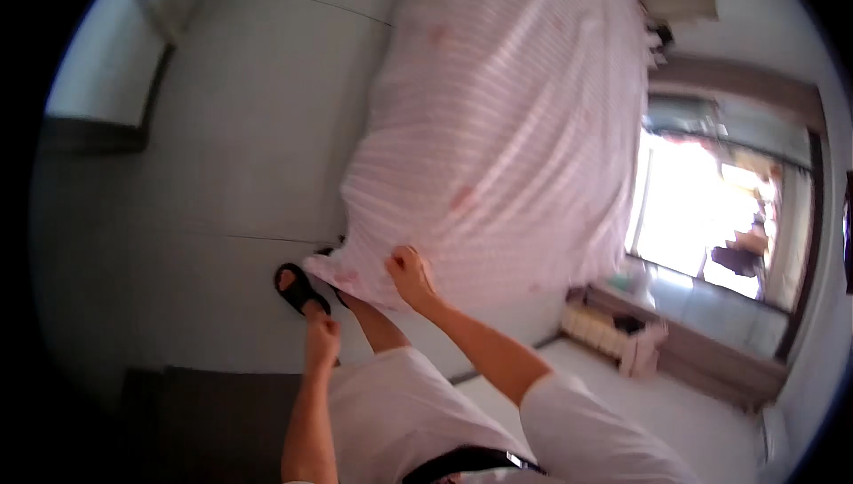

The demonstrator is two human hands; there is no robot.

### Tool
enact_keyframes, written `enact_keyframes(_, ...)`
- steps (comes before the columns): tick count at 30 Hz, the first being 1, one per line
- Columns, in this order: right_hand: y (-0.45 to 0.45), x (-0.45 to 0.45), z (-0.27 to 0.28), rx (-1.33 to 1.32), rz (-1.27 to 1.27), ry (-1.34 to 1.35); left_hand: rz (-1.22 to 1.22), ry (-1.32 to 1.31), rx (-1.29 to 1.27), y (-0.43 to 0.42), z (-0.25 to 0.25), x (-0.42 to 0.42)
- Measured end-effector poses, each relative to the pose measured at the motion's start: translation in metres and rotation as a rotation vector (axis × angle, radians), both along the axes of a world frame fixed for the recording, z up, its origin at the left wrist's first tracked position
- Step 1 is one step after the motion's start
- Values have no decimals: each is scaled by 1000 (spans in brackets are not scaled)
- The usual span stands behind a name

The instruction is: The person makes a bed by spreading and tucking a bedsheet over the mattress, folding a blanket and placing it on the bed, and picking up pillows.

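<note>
A pink striped bedsheet (pixel 498 129) with reddish patches drapes over a bed and hangs down its near side. My right hand (pixel 411 278) is in front of the sheet near its lower edge, with the fingers curled closed. Whether a bit of the sheet is pinched in them is hidden. My left hand (pixel 325 338) hangs lower, in front of my leg and apart from the sheet. Its fingers are closed in a loose fist, and nothing shows in them.
Below are my feet in black sandals (pixel 302 289) on a pale tiled floor (pixel 240 146). A bright window (pixel 693 200) with a wooden sill (pixel 702 355) is at the right, a radiator (pixel 591 329) under it. A dark mat-like surface (pixel 222 413) lies at the lower left.
</note>
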State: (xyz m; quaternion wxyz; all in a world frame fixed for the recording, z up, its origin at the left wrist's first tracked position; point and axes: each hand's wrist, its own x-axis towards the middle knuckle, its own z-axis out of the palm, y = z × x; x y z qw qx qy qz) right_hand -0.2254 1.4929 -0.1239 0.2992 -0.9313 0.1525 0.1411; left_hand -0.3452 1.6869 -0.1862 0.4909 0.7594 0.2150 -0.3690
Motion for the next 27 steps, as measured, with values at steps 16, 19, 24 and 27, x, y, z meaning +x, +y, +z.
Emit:
enact_keyframes(16, -3, -11, -13, -322, 5, 24, -195, 69, 301, 98, -1, -57)
enact_keyframes(19, -13, -4, -3, -218, 161, -113, -286, 31, 263, 74, 14, -26)
enact_keyframes(24, -135, -52, -25, -608, -92, 163, -221, -65, 198, 45, 38, 4)
enact_keyframes(27, -237, -122, -43, -595, -461, 382, -108, -76, 158, 41, 30, -5)
